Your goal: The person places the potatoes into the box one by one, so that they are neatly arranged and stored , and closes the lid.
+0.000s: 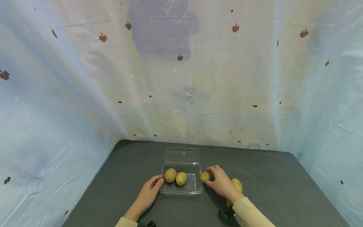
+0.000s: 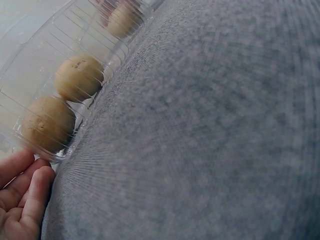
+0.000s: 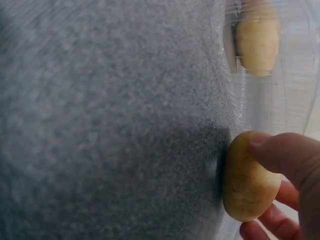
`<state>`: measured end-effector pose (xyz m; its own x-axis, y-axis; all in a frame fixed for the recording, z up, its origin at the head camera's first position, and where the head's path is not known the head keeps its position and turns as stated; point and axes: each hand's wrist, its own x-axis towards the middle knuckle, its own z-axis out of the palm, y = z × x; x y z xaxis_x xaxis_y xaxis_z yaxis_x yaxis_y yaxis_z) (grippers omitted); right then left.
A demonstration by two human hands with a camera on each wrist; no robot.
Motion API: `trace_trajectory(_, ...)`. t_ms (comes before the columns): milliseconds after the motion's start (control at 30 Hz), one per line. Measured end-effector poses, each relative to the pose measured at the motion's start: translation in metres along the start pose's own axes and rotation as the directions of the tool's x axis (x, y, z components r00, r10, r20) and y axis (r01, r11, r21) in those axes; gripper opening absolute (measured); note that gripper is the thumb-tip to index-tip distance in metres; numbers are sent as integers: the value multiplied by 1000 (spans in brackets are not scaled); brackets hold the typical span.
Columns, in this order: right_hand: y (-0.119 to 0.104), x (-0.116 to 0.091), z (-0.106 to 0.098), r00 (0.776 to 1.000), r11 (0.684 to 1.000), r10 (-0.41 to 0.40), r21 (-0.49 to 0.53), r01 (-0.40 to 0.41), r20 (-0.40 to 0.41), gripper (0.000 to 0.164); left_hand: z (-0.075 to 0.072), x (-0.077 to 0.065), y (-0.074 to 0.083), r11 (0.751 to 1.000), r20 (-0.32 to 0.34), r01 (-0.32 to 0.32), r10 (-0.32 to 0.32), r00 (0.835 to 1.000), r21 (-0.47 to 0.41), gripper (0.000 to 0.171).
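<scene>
A clear plastic clamshell container (image 1: 181,191) stands on the table with its lid (image 1: 181,155) raised at the back. Inside its left half, a larger round potato (image 1: 170,175) and a smaller potato (image 1: 181,178) sit side by side. At the container's left side, my left hand (image 1: 148,193) touches the edge with fairly straight fingers. The left wrist view shows those fingertips (image 2: 42,176) at the corner, outside the wall. My right hand (image 1: 222,183) pinches another potato (image 3: 251,176) between thumb and fingers, just outside the container's right wall and low over the table.
More potatoes (image 1: 236,184) lie on the dark grey table (image 1: 272,189) to the right, partly hidden by my right hand and wrist. A pale patterned curtain (image 1: 215,78) hangs behind the table and along both sides.
</scene>
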<state>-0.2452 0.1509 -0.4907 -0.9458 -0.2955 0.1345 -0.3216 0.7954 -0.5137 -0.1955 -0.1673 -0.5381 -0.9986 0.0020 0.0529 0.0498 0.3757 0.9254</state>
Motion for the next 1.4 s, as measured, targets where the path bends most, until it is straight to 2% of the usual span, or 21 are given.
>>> trace_trajectory(167,-3,0,0,1000,1000,11,-9,-11,5,44,0,1,2,1000,7,16,-16,1000,7,51)
trace_trajectory(400,-5,3,-4,998,999,30,18,-31,47,41,-1,2,6,1000,8,-6,6,1000,-7,50)
trace_trajectory(633,-7,3,-3,999,1000,-6,1,6,49,36,-2,1,8,999,16,-3,4,1000,-33,49)
trace_trajectory(700,-7,3,-2,999,1000,3,-5,-3,51,37,-3,-2,14,999,29,0,2,1000,-46,47)
trace_trajectory(833,-8,2,-1,999,1000,17,-9,-17,38,39,-3,-2,12,998,33,-13,14,999,-54,48)
trace_trajectory(933,-11,1,-2,1000,1000,18,-5,-18,5,39,-1,1,5,999,22,-14,15,1000,-46,49)
trace_trajectory(1167,-15,-1,-9,998,1000,14,-14,-15,-67,39,-2,2,2,999,14,-6,6,1000,-39,48)
trace_trajectory(1400,-9,-5,-11,997,1000,29,-4,-29,-73,39,-3,1,-1,999,19,-6,7,1000,-44,48)
